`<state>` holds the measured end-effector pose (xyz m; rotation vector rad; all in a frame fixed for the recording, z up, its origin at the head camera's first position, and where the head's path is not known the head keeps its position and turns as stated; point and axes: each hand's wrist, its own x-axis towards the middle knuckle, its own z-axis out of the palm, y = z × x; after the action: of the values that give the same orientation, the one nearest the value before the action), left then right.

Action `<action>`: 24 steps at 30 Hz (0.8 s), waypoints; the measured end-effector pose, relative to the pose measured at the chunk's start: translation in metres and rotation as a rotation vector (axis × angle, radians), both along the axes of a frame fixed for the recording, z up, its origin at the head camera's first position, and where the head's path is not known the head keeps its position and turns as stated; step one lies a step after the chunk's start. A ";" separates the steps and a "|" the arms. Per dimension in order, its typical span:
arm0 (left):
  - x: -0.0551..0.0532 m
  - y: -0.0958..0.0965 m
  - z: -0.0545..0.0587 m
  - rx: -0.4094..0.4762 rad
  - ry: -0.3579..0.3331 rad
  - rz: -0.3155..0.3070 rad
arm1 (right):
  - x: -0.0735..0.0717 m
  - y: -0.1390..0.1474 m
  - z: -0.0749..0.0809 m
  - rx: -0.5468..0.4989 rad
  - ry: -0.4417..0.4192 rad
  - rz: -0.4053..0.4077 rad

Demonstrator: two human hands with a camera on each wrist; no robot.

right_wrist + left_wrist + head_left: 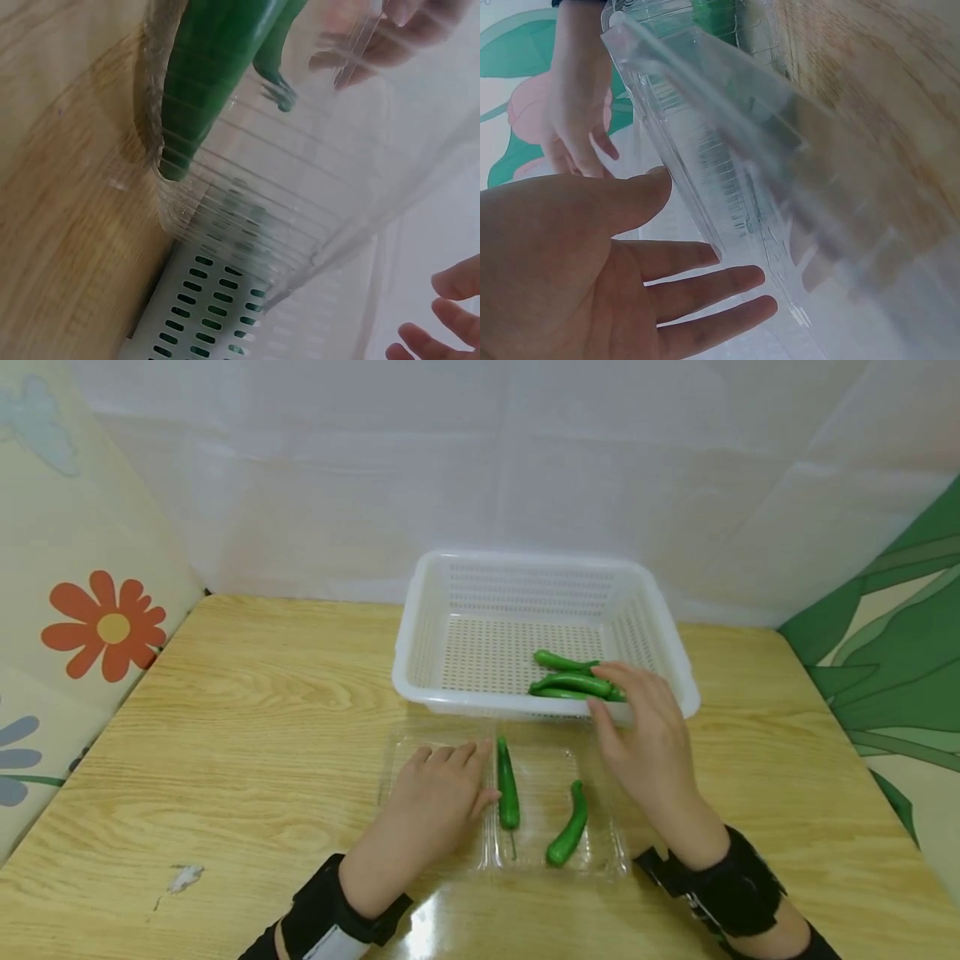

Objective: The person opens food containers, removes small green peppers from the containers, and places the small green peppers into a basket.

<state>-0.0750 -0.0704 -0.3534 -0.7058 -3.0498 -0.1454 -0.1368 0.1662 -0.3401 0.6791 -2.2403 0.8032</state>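
My left hand [442, 797] lies over the left part of a clear plastic clamshell box [540, 852]; in the left wrist view its straight fingers [705, 296] and thumb are at the plastic edge. Two green peppers sit in the box's right part: a straight one [507, 785] beside my left hand, stem toward me, and a curved one [568, 827] farther right. My right hand [652, 739] reaches over the near rim of a white basket [487, 702], fingers spread and holding nothing. Just beyond its fingertips, several green peppers [573, 682] lie in the basket's near right corner.
The basket stands behind the box, close to the white cloth backdrop [315, 510]. Both are on a wood-grain table [247, 735] with a worn pale spot [185, 878] at front left. Printed panels [892, 643] border the table's sides.
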 end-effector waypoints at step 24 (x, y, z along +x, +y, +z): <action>0.001 0.001 0.005 -0.014 -0.012 0.003 | 0.043 -0.003 -0.010 0.324 0.007 0.256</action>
<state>-0.0745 -0.0698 -0.3489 -0.7034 -3.0666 -0.1291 -0.0940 0.1630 -0.3499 1.1378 -2.3304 0.5552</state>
